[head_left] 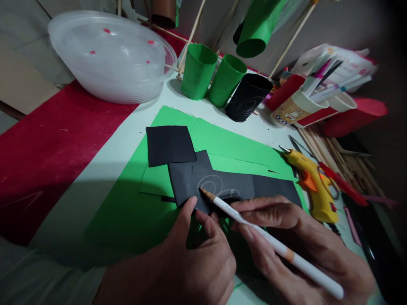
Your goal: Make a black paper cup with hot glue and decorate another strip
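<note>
My right hand (295, 237) grips a white marker pen (263, 235) with an orange-brown tip. That tip meets, or hovers just over, a strip of black paper (232, 182), beside a pale spiral line drawn on it. With thumb and fingers, my left hand (197, 258) pinches the near edge of the same strip. A separate black paper square (170, 145) lies just beyond, overlapping the strip's far left part. Beneath them are green paper sheets (124, 212). My hands hide part of the strip's near edge.
On the right lie a yellow glue gun (313, 186) and red-handled scissors (341, 184). Green paper cups (199, 72), a black paper cup (249, 97) with a pale spiral, and a pen cup (295, 110) stand behind. Clear plastic bowls (111, 59) sit at the back left.
</note>
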A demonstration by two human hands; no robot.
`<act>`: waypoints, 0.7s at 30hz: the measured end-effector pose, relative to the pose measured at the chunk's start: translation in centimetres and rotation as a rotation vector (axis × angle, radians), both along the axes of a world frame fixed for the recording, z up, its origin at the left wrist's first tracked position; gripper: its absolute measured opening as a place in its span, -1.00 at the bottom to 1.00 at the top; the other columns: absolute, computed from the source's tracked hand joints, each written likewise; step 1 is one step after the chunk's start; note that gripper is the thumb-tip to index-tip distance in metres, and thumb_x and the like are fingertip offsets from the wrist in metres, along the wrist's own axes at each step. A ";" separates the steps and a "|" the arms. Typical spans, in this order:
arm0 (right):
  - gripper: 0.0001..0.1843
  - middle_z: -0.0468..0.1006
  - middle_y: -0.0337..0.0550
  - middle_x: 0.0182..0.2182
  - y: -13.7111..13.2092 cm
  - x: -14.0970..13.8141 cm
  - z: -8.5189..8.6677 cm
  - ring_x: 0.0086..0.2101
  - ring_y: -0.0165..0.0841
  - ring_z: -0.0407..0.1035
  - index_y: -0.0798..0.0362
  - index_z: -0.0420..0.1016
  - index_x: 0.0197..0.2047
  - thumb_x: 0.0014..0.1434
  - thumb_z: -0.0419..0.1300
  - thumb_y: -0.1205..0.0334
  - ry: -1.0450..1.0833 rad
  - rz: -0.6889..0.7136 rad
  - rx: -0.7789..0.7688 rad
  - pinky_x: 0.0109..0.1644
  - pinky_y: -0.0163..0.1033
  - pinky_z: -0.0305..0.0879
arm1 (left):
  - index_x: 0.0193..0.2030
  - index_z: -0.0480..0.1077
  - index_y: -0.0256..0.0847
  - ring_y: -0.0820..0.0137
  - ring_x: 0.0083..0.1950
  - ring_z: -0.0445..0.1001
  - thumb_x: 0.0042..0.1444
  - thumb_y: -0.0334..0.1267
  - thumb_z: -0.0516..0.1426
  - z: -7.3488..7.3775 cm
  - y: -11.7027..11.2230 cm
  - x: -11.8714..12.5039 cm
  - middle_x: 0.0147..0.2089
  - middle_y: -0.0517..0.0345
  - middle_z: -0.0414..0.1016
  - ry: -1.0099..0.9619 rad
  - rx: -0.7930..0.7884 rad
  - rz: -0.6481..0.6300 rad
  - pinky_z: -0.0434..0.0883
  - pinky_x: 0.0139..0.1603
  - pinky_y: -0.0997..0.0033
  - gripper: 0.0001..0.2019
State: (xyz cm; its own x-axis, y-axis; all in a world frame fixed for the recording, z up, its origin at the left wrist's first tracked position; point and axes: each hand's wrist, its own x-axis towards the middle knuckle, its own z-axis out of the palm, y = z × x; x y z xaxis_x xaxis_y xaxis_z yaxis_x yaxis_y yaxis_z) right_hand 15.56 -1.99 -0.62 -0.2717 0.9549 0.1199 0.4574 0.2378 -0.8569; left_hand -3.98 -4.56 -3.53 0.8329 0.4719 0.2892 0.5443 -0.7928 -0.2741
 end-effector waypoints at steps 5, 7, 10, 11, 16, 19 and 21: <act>-0.81 0.67 -0.17 -0.22 0.1 0.6 -0.2 -0.23 -0.27 0.61 -0.08 0.56 -0.19 0.14 0.32 0.40 -0.047 0.055 0.005 -0.21 -0.32 0.61 | -0.25 0.48 -0.12 0.18 -0.06 0.40 0.13 0.14 0.18 0.2 0.0 0.2 -0.13 0.08 0.57 0.049 0.016 -0.040 0.34 0.18 -0.04 -0.65; -0.83 0.67 -0.18 -0.23 0.1 0.5 -0.2 -0.25 -0.29 0.61 -0.07 0.56 -0.21 0.15 0.32 0.39 -0.069 0.075 0.003 -0.23 -0.35 0.60 | -0.22 0.48 -0.13 0.17 -0.06 0.39 0.13 0.12 0.20 0.3 0.0 0.4 -0.12 0.08 0.57 0.054 0.016 -0.022 0.34 0.16 -0.05 -0.66; -0.83 0.67 -0.18 -0.25 0.2 0.4 -0.2 -0.27 -0.31 0.61 -0.06 0.57 -0.21 0.14 0.33 0.39 -0.081 0.075 0.028 -0.24 -0.36 0.59 | -0.16 0.48 -0.16 0.13 -0.06 0.41 0.15 0.10 0.19 0.3 -0.2 0.5 -0.04 0.03 0.58 0.080 0.018 -0.004 0.37 0.08 -0.06 -0.64; -0.84 0.67 -0.18 -0.26 0.2 0.3 -0.2 -0.27 -0.30 0.61 -0.06 0.57 -0.22 0.14 0.34 0.39 -0.078 0.065 0.028 -0.24 -0.34 0.59 | -0.15 0.48 -0.17 0.12 -0.06 0.42 0.16 0.09 0.18 0.3 -0.2 0.5 -0.02 0.02 0.58 0.088 0.017 0.001 0.38 0.06 -0.05 -0.65; -0.90 0.66 -0.14 -0.30 -0.1 0.1 0.1 -0.33 -0.21 0.58 -0.10 0.59 -0.28 0.12 0.35 0.31 0.003 -0.085 0.032 -0.28 -0.19 0.60 | -0.15 0.50 -0.16 0.11 -0.04 0.45 0.28 -0.11 0.07 0.2 -0.3 0.6 -0.02 0.01 0.61 0.050 -0.007 0.008 0.42 0.04 -0.05 -0.77; -0.91 0.65 -0.14 -0.31 -0.2 0.1 0.3 -0.35 -0.21 0.57 -0.12 0.59 -0.28 0.12 0.34 0.28 -0.006 -0.124 0.021 -0.28 -0.17 0.59 | -0.11 0.51 -0.18 0.11 -0.07 0.49 0.32 -0.22 -0.02 -0.1 -0.2 0.6 -0.06 -0.02 0.62 0.040 0.050 -0.007 0.49 -0.04 -0.03 -0.72; -0.90 0.65 -0.14 -0.30 -0.1 0.3 0.5 -0.33 -0.21 0.58 -0.12 0.56 -0.29 0.14 0.33 0.30 -0.022 -0.092 0.010 -0.28 -0.18 0.59 | -0.11 0.51 -0.20 0.11 -0.08 0.51 0.33 -0.27 -0.06 -0.2 -0.2 0.7 -0.07 -0.03 0.62 0.035 0.085 -0.004 0.53 -0.06 -0.02 -0.70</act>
